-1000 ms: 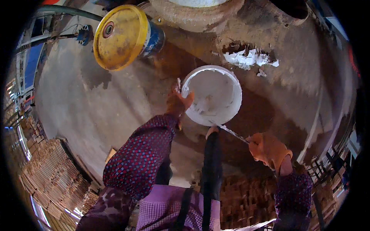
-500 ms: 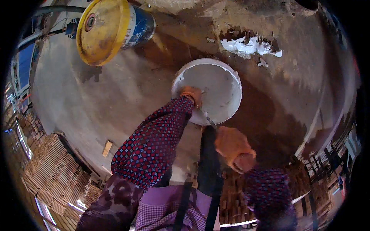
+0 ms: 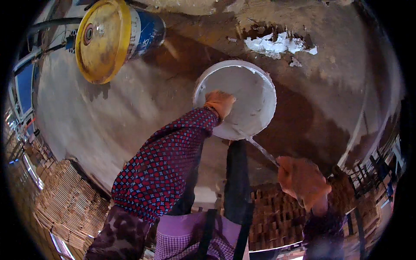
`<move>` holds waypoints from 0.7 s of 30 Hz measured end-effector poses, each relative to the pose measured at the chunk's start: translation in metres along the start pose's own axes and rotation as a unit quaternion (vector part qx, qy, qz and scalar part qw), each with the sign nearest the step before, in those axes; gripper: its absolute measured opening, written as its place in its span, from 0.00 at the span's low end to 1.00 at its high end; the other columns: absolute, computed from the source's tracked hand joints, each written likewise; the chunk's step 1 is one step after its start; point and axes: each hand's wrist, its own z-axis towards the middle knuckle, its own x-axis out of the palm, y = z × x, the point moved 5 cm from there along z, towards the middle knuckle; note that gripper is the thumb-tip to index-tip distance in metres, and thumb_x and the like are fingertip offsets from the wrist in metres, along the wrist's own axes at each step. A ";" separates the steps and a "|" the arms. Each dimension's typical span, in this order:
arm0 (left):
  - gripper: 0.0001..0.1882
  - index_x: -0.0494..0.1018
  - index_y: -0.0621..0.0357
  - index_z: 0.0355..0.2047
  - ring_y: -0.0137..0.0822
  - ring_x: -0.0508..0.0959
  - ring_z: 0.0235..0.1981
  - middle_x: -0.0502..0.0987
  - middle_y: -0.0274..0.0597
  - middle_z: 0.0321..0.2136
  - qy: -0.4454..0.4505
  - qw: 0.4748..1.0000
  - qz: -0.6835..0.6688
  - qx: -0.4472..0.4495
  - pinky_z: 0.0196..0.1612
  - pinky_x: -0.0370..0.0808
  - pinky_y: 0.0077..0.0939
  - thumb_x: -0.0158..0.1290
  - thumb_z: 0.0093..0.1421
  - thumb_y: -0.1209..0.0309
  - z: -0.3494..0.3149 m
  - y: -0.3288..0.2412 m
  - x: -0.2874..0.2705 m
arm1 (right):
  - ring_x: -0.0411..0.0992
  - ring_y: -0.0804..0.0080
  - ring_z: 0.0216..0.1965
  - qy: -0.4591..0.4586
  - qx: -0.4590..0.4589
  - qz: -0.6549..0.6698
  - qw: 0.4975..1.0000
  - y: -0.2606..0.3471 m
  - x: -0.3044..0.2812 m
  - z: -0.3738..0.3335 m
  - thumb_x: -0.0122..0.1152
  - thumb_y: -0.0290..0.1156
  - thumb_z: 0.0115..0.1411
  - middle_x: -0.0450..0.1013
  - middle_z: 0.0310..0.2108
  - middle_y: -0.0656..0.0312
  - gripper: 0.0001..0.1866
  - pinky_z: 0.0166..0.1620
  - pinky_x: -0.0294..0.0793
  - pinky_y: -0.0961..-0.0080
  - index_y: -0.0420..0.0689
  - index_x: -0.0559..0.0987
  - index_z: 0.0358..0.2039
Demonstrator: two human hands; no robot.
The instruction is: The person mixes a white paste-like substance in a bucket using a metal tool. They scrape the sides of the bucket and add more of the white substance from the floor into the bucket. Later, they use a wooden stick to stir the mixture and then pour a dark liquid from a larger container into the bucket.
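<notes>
The person stood over a white bucket [image 3: 236,99] set on the bare, stained floor [image 3: 130,112], just ahead of their feet. The left hand [image 3: 219,102] reached down on a patterned red sleeve [image 3: 169,164] and lay closed over the near rim of the bucket, gripping it. The right hand [image 3: 302,180] was curled tight round the end of a thin metal tool [image 3: 260,149], whose far end ran to the bucket's lower edge (whether it touched the rim or dipped inside, I could not tell).

By my reckoning the work was in its middle: the bucket was steadied and the tool brought to it, but the white stuff inside looked smooth and level, with no sign of much being taken out. The bucket itself was round, pale inside and out, smeared white over its walls. Beyond it lay a white splatter [image 3: 277,43] on the floor, and to the left a yellow-lidded blue drum [image 3: 117,37] on its side.
</notes>
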 end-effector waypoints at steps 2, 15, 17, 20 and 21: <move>0.10 0.80 0.52 0.33 0.48 0.81 0.34 0.81 0.46 0.30 0.031 0.999 0.015 -0.035 0.38 0.75 0.44 0.54 0.52 0.66 -0.012 0.009 0.000 | 0.77 0.52 0.31 0.092 0.008 -0.001 0.996 0.004 0.012 0.044 0.52 0.38 0.57 0.76 0.26 0.49 0.13 0.37 0.75 0.58 0.42 0.78 0.30; 0.16 0.78 0.58 0.32 0.51 0.79 0.34 0.79 0.50 0.28 -0.020 0.998 -0.058 -0.031 0.39 0.74 0.44 0.53 0.56 0.57 -0.024 -0.005 -0.047 | 0.77 0.57 0.34 0.034 -0.059 -0.133 0.989 -0.013 0.021 0.021 0.59 0.35 0.53 0.76 0.31 0.54 0.10 0.36 0.77 0.64 0.43 0.79 0.33; 0.18 0.78 0.59 0.31 0.51 0.79 0.33 0.79 0.51 0.27 -0.059 0.995 -0.080 -0.020 0.39 0.74 0.44 0.53 0.56 0.55 -0.042 -0.001 -0.060 | 0.77 0.57 0.35 -0.049 -0.132 -0.143 0.980 -0.015 0.012 0.006 0.60 0.34 0.53 0.76 0.33 0.54 0.11 0.37 0.78 0.64 0.43 0.80 0.34; 0.19 0.78 0.59 0.31 0.52 0.79 0.31 0.78 0.53 0.26 -0.089 0.994 -0.065 -0.013 0.37 0.74 0.44 0.53 0.55 0.55 -0.053 -0.002 -0.080 | 0.77 0.58 0.36 0.055 -0.012 -0.034 0.998 0.002 0.026 0.046 0.63 0.29 0.48 0.76 0.36 0.52 0.11 0.37 0.78 0.61 0.41 0.80 0.34; 0.19 0.78 0.60 0.31 0.51 0.79 0.30 0.78 0.52 0.25 -0.106 0.993 -0.056 -0.006 0.36 0.74 0.43 0.53 0.55 0.55 -0.055 0.001 -0.088 | 0.77 0.58 0.37 0.008 -0.104 -0.085 0.991 0.006 0.038 0.056 0.63 0.28 0.49 0.76 0.37 0.51 0.10 0.37 0.78 0.61 0.40 0.80 0.33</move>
